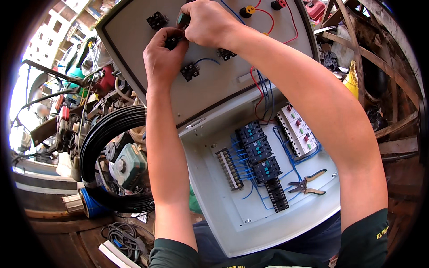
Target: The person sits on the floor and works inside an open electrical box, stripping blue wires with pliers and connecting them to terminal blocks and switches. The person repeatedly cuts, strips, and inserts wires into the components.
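My left hand [163,56] is closed around a black contact block [173,41] on the inner face of the raised enclosure door [250,40]. Right beside it, my right hand [208,24] is closed, its fingers bent around something dark that I cannot make out. Similar black blocks sit near the hands: one at the upper left [157,20], another below [190,71], and a third [226,54] partly behind my right forearm. A short blue wire [208,60] runs from the lower block. Yellow [246,11] and red [279,4] round fittings with red wires are on the door.
Inside the grey box [214,214] are a terminal strip [229,169], dark contactors [258,149], white breakers [296,129] and blue wires. Pliers with tan handles [308,182] lie on its floor. A black cable coil [89,152] and clutter stand left; wooden beams [380,62] stand right.
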{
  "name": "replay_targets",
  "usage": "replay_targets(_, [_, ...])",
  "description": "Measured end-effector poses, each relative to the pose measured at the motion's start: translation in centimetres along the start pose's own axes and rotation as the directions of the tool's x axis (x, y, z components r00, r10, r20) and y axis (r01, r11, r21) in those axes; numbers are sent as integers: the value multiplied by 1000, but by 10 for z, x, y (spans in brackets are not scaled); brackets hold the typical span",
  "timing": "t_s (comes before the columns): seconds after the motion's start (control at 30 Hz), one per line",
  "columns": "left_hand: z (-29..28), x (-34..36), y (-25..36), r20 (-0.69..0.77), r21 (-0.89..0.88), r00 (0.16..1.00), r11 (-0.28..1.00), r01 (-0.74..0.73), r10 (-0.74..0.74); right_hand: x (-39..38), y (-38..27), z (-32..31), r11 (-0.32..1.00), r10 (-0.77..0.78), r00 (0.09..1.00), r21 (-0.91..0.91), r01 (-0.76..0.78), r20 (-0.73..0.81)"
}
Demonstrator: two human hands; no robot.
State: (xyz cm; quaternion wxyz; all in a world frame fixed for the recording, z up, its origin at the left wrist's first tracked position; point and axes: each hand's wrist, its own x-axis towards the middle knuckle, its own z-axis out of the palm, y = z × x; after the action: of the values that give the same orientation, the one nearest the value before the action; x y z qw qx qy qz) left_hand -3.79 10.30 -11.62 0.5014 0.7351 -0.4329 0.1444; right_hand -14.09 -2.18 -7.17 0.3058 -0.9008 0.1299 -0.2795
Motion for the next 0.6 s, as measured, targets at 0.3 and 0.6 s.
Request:
replay_targets(0.3, [-2,3,-4,16,-17,999,999,-27,28,-15,-24,-38,967,-250,966,-63,247,-59])
replay_targets(0.6, [4,5,-8,-16,-79,999,996,-44,43,-63,-91,-93,911,-318,924,203,360,-211])
